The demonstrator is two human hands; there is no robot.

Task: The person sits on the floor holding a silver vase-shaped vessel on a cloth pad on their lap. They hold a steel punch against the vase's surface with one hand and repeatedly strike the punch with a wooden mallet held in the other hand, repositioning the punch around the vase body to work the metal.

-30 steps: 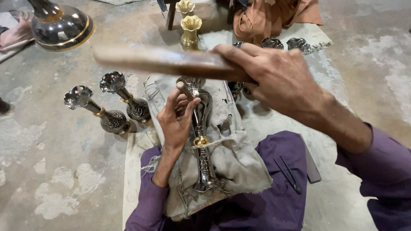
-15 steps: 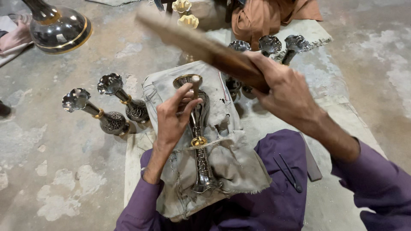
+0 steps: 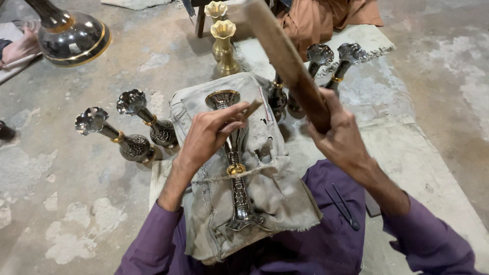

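rough grey concrete floor, stained with pale patches and dust. a raised lighter slab to the right, edges chipped. orange cloth heaped at the top. a dark wooden leg of some furniture near it. even, soft light; no walls or windows in sight.

a dark silver engraved vase with a gold band lies on grey-beige cloth, near purple sleeves, a brown wooden stick and two gold vases.
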